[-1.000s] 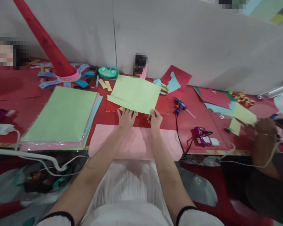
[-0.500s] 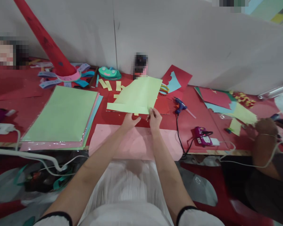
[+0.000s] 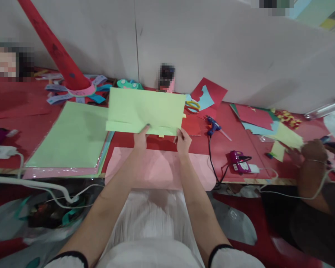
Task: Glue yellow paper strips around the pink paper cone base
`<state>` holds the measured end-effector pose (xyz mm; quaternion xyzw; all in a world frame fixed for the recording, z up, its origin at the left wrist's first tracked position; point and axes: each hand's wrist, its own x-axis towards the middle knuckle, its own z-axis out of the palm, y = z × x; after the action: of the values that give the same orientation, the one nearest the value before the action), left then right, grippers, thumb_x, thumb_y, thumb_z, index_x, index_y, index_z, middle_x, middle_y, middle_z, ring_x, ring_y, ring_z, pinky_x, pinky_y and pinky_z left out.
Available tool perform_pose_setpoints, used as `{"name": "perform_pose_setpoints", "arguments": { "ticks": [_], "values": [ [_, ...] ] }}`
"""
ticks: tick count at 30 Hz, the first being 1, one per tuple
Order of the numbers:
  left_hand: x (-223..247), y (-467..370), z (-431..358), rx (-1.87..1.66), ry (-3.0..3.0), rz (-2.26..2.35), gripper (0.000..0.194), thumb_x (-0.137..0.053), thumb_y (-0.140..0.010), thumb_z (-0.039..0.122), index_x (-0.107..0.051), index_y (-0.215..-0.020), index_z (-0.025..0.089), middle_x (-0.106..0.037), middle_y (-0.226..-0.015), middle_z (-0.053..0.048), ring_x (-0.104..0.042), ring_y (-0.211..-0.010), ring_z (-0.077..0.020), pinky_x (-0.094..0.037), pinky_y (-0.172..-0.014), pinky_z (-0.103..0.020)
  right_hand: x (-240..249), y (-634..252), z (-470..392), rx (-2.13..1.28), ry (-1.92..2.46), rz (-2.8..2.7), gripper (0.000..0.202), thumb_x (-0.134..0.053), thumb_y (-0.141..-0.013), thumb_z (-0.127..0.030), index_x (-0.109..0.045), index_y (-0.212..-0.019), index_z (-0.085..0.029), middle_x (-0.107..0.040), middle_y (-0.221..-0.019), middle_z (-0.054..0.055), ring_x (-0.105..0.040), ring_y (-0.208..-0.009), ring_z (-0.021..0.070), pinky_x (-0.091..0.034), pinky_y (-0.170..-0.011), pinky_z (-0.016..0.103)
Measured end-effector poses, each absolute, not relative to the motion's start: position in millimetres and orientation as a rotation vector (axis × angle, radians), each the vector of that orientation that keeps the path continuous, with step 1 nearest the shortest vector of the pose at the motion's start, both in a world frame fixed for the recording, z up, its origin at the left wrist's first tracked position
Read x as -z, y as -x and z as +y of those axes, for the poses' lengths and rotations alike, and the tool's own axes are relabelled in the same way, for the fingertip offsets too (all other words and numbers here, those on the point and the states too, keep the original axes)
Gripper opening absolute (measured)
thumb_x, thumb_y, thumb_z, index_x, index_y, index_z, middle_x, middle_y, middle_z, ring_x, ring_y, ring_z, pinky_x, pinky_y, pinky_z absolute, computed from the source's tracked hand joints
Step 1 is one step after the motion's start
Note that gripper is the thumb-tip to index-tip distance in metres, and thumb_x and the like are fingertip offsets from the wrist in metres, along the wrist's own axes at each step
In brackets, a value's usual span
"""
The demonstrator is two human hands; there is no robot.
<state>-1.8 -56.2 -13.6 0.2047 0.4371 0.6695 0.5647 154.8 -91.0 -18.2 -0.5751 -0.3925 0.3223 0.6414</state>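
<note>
A light green paper sheet with a folded strip along its near edge is held up over the red table. My left hand grips that near edge left of its middle, thumb on top. At the sheet's near right corner, my right hand pinches the paper. Beneath the sheet, a red sheet shows at the right, and a small yellow piece pokes out below the fold. Pink paper lies along the table's front edge under my forearms.
Packed green sheets lie at left, near a red cone. Yellow-handled scissors, a blue glue gun with its cable and a purple box are at right. Another person's hand is at far right.
My left hand has moved left and up and now holds the sheet's folded edge. The sheet has swung left and opened out flatter. My right hand has kept its pinch.
</note>
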Motion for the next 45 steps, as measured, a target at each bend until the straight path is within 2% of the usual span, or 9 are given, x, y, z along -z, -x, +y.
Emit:
{"name": "perform_pose_setpoints", "arguments": {
  "ticks": [5, 9, 12, 15, 20, 29, 35, 40, 45],
  "values": [
    [9, 5, -55, -1.727, -0.483, 1.143, 0.027, -0.072, -0.071, 0.025, -0.066, -0.097, 0.018, -0.066, -0.114, -0.006, -0.059, -0.112, -0.0222, -0.051, -0.096, -0.036, 19, -158, -90, -0.7, 1.355, -0.861, 0.037, -0.055, -0.077, -0.045, -0.064, -0.095, -0.014, -0.043, -0.043, -0.009, -0.042, -0.038, 0.0062, -0.033, -0.04, 0.021],
    [-3, -9, -70, -1.38, -0.693, 1.176, 0.02, -0.074, -0.069, 0.026, -0.068, -0.081, 0.012, -0.071, -0.097, -0.01, -0.066, -0.097, -0.026, -0.053, -0.092, -0.039, 19, -156, -89, -0.715, 1.357, -0.853, 0.04, -0.055, -0.076, -0.046, -0.064, -0.095, -0.013, -0.044, -0.043, -0.008, -0.042, -0.037, 0.0078, -0.033, -0.039, 0.022],
    [-8, -18, -80, -1.156, -0.811, 1.187, 0.02, -0.078, -0.063, 0.023, -0.069, -0.079, 0.013, -0.073, -0.092, -0.008, -0.067, -0.095, -0.026, -0.052, -0.093, -0.039, 19, -154, -89, -0.75, 1.327, -0.896, 0.038, -0.056, -0.075, -0.045, -0.065, -0.094, -0.014, -0.045, -0.044, -0.008, -0.041, -0.038, 0.008, -0.035, -0.04, 0.023],
    [-5, -20, -81, -1.086, -0.85, 1.111, 0.023, -0.078, -0.064, 0.025, -0.069, -0.082, 0.015, -0.073, -0.095, -0.007, -0.068, -0.092, -0.0254, -0.053, -0.091, -0.041, 19, -153, -90, -0.776, 1.307, -0.94, 0.034, -0.055, -0.076, -0.044, -0.065, -0.091, -0.015, -0.045, -0.044, -0.008, -0.041, -0.037, 0.0076, -0.036, -0.04, 0.022],
    [5, -19, -76, -1.138, -0.877, 1.029, 0.031, -0.074, -0.068, 0.029, -0.066, -0.094, 0.014, -0.07, -0.101, -0.012, -0.069, -0.086, -0.026, -0.054, -0.088, -0.045, 20, -153, -90, -0.771, 1.317, -0.986, 0.031, -0.053, -0.077, -0.043, -0.065, -0.091, -0.018, -0.046, -0.044, -0.008, -0.04, -0.037, 0.0071, -0.035, -0.04, 0.022],
    [18, -21, -78, -1.083, -1.208, 1.009, 0.028, -0.075, -0.065, 0.03, -0.067, -0.089, 0.018, -0.07, -0.102, -0.011, -0.064, -0.1, -0.0257, -0.048, -0.095, -0.043, 21, -146, -96, -0.723, 1.348, -1.099, 0.03, -0.052, -0.08, -0.044, -0.066, -0.092, -0.02, -0.048, -0.049, -0.007, -0.045, -0.044, 0.008, -0.041, -0.049, 0.023],
    [28, -18, -73, -1.068, -1.225, 1.111, 0.035, -0.071, -0.068, 0.038, -0.066, -0.095, 0.017, -0.068, -0.109, -0.012, -0.063, -0.104, -0.0275, -0.047, -0.096, -0.045, 18, -143, -97, -0.735, 1.307, -1.124, 0.029, -0.051, -0.082, -0.043, -0.065, -0.092, -0.02, -0.048, -0.049, -0.007, -0.043, -0.042, 0.0081, -0.041, -0.048, 0.023],
    [21, -21, -76, -1.069, -1.06, 1.045, 0.04, -0.072, -0.067, 0.048, -0.067, -0.092, 0.017, -0.071, -0.1, -0.011, -0.067, -0.095, -0.0279, -0.051, -0.091, -0.044, 18, -143, -96, -0.749, 1.303, -1.112, 0.027, -0.049, -0.082, -0.043, -0.064, -0.09, -0.021, -0.046, -0.048, -0.008, -0.04, -0.04, 0.0068, -0.039, -0.045, 0.021],
    [15, -23, -76, -1.116, -0.931, 1.0, 0.043, -0.069, -0.069, 0.053, -0.066, -0.093, 0.017, -0.072, -0.094, -0.01, -0.068, -0.089, -0.0294, -0.052, -0.089, -0.048, 19, -144, -95, -0.782, 1.297, -1.075, 0.025, -0.05, -0.082, -0.041, -0.063, -0.09, -0.021, -0.045, -0.046, -0.008, -0.04, -0.038, 0.0071, -0.037, -0.042, 0.022]
  ]
}}
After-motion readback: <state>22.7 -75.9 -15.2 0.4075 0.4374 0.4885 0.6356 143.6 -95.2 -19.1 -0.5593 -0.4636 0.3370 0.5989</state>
